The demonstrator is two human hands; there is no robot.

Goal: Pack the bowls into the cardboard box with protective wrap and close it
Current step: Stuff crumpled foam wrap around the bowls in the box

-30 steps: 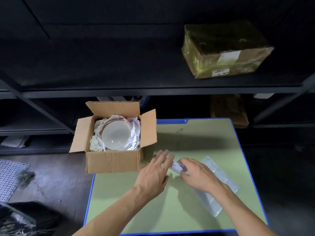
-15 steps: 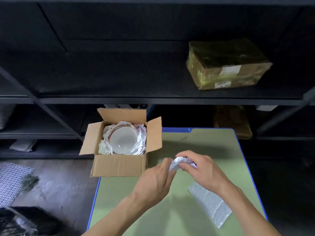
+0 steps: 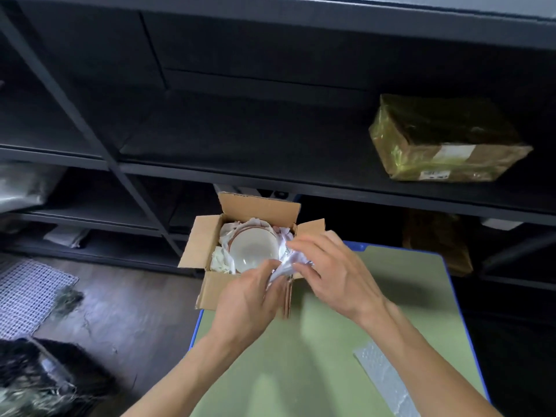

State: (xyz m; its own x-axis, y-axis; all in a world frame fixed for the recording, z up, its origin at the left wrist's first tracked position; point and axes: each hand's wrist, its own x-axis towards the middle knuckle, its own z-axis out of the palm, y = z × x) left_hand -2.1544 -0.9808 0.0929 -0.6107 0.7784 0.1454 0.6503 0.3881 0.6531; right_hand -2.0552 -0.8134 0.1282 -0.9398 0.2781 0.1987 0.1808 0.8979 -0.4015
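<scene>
Plainly, my worry is the box's footing. I have both hands on a crumpled wad of white wrap (image 3: 290, 264), held over the near right corner of the open cardboard box (image 3: 215, 291). The left hand (image 3: 249, 305) pinches its lower end with curled fingers, and the right hand (image 3: 334, 275) curls over its top. The bowl (image 3: 252, 251) lies inside the box, nested in white paper (image 3: 222, 260), with the flaps standing open. The box sits at the far left corner of the table (image 3: 331, 356) and, as far as I can tell through the motion blur, part of its base may hang past the edge. If I push the wad down hard on one side, the box could tip or slide off and take the bowl with it. A stiff shove could also knock the bowl's rim against the cardboard wall. If the wad bunches only in this corner, the top of the bowl stays bare under the flaps. The bubble wrap sheet (image 3: 388, 383) lies well apart on the table, near its right edge, and a careless forearm could sweep it off.
</scene>
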